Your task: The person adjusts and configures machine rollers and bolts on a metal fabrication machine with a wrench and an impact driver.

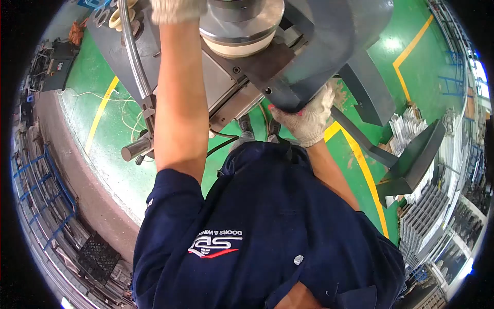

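My left arm reaches forward past the machine. My left hand (177,10), in a white knitted glove, is cut by the top edge, so its fingers and anything in them are out of view. Beside it stands a round metal turntable-like part (244,28) with a cream band below. My right hand (309,116), also gloved, is curled round the lower rounded corner of the dark grey machine housing (329,49). Part of its fingers is hidden behind that housing. Red shows near the fingers, too small to make out.
A bent metal bar (135,56) with a cylindrical end (136,149) stands left of my arm. Several rings (116,18) lie on the grey machine top. Cables run between my feet. At right are a grey angled bracket (414,162) and stacked metal profiles (406,129); a blue rack (46,180) stands left.
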`<state>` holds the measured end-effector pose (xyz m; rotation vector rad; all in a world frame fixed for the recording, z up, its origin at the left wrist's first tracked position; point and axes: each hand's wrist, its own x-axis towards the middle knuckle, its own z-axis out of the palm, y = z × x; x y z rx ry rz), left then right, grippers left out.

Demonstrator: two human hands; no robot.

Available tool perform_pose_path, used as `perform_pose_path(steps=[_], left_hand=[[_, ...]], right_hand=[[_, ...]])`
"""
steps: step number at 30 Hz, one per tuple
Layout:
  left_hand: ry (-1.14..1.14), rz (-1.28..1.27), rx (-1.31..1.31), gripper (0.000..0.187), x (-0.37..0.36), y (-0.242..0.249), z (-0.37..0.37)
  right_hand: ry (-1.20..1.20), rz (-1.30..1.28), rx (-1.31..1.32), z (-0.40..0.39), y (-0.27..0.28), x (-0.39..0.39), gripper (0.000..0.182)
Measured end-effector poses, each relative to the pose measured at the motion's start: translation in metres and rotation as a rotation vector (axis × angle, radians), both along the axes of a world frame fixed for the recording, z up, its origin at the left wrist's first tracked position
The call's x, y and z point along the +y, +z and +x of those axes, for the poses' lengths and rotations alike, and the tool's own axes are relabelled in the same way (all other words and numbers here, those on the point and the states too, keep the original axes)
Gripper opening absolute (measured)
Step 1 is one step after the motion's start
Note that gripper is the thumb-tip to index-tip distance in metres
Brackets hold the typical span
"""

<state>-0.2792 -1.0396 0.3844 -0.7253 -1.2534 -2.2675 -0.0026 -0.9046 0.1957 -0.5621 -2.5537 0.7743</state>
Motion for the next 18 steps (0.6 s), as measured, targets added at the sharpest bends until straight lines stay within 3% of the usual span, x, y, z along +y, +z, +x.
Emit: perform_pose_path(steps=[1,2,3,4,5,7,9,11,12,14,16,17,18], left_hand=[[0.136,-0.019,0.005,0.043,-0.002,-0.011,0.011],[0.089,0.020,-0.033,0.048,-0.005,-0.028,0.037],[0.043,0.060,-0.071,0.067,-0.009,-0.045,0.062],[0.425,0.011,-0.040,0.048,0.006,-0.075,0.073],[0.439,-0.038,-0.175,0.054,0.007,-0.091,0.107],[0.264,-0.146,-0.181,0.059,0.024,-0.102,0.161],[0.134,-0.295,-0.183,0.081,0.045,-0.094,0.191],[0.140,-0.480,-0.255,0.077,0.066,-0.082,0.199],[0.153,-0.513,-0.256,0.064,0.069,-0.082,0.194],[0.214,-0.681,-0.161,0.045,0.067,-0.084,0.186],[0.088,-0.580,-0.279,0.041,0.068,-0.074,0.186],[0.094,-0.555,-0.316,0.053,0.071,-0.075,0.188],[0.089,-0.512,-0.289,0.051,0.073,-0.078,0.186]], right_hand=[[0.017,-0.013,0.069,0.001,-0.007,0.001,0.136],[0.029,-0.037,0.107,0.002,-0.010,0.002,0.134],[0.043,-0.064,0.149,0.002,-0.013,0.003,0.132],[0.057,-0.092,0.191,0.000,-0.015,0.004,0.130],[0.003,-0.095,0.241,-0.007,-0.015,-0.003,0.125],[0.029,-0.081,0.301,-0.013,-0.024,-0.002,0.124],[0.048,-0.043,0.414,-0.018,-0.043,0.002,0.123],[0.055,-0.117,0.404,-0.015,-0.044,0.004,0.121],[0.059,-0.157,0.401,-0.012,-0.044,0.006,0.120],[0.216,-0.428,0.596,-0.004,-0.028,0.028,0.101],[0.178,-0.728,0.847,-0.003,-0.050,0.039,0.079],[0.111,-0.659,0.786,-0.011,-0.049,0.037,0.073],[0.046,-0.590,0.720,-0.026,-0.048,0.032,0.068]])
